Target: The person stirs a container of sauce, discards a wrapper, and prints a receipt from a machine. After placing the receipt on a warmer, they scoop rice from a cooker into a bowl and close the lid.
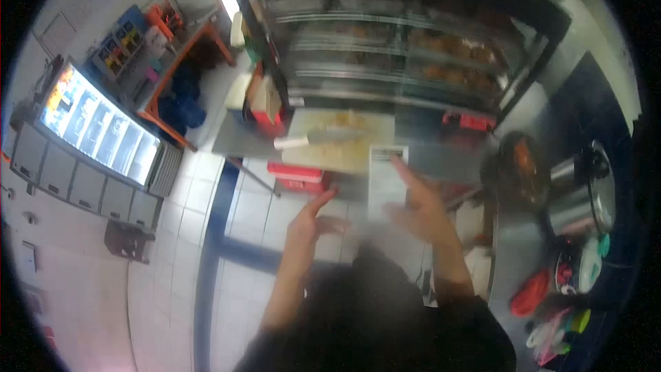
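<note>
My left hand (313,222) is raised in front of my body with its fingers apart and nothing in it. To its right, my right hand (416,203) has its index finger stretched out over a white panel (387,182), slightly blurred; whether it touches the panel I cannot tell. Beyond my hands lies a cutting board (337,158) with yellowish food bits on it. A knife with a white handle (292,142) rests across the board. Below the board's left side is a red box (297,178).
A glass display case (392,55) with food stands behind the board. On the right are a pan (520,169), a large metal pot (578,196) and a red object (530,293). A lit fridge (103,127) and an orange-framed table (172,72) stand at the left.
</note>
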`<state>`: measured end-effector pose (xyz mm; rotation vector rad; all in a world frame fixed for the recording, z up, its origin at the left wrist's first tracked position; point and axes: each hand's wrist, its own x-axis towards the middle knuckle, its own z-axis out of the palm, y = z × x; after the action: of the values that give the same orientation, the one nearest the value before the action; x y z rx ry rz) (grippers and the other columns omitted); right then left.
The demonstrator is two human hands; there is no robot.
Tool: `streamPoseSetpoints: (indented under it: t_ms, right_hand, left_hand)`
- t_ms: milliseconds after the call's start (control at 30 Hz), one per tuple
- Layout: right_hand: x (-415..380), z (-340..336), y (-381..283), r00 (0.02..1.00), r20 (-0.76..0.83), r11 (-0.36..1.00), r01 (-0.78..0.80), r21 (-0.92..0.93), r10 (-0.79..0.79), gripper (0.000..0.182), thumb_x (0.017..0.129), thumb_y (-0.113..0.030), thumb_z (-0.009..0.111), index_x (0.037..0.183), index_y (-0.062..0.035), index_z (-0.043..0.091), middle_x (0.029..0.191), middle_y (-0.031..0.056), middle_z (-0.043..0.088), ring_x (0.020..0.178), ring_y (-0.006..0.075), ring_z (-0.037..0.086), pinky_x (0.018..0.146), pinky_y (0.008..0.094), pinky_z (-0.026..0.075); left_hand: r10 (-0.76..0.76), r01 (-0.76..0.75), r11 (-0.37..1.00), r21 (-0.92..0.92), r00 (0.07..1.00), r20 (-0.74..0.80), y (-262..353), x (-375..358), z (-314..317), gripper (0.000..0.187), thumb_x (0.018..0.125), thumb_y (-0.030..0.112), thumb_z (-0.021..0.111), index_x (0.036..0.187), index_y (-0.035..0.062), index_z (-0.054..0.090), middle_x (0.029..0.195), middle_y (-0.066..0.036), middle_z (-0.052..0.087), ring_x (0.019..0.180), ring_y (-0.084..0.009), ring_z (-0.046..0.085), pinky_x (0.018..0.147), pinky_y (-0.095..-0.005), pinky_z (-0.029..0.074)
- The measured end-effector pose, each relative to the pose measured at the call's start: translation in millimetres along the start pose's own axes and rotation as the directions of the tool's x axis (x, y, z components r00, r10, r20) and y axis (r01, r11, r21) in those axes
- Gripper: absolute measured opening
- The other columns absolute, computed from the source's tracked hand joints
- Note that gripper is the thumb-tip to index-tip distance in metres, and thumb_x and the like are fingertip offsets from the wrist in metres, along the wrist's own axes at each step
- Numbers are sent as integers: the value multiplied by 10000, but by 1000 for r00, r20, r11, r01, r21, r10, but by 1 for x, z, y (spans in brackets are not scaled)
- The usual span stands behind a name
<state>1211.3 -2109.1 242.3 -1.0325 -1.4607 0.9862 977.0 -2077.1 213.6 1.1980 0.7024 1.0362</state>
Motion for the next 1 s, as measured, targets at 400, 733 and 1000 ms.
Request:
streamPoseSetpoints:
  t_ms: [400,733,1000]
  right_hand:
    - [356,-124,-67,766,-337,831,447,-332,-547,426,932,-81,570,1354,-48,521,1222,130,615,909,127,623,697,237,541]
    - [415,-109,-57,584,-363,546,168,-821,-726,403,875,-115,608,1276,-160,600,1049,148,650,793,202,628,629,374,538]
    - [414,-85,-79,578,-108,-81,-292,-953,-809,445,741,-154,639,1180,-83,619,1113,80,569,997,257,534,770,381,435]
  left_hand:
    - [-60,61,998,-5,996,73,-22,183,-61,778,915,533,552,1356,-92,409,1313,-204,540,913,-262,674,725,-337,538]
    - [-120,113,993,42,903,413,-5,280,-101,601,968,410,534,1354,-43,452,1354,-169,527,920,-227,671,774,-324,507]
    - [-333,191,937,292,744,579,-25,328,-124,536,979,376,523,1334,-23,483,1332,-171,531,901,-215,663,779,-328,506]
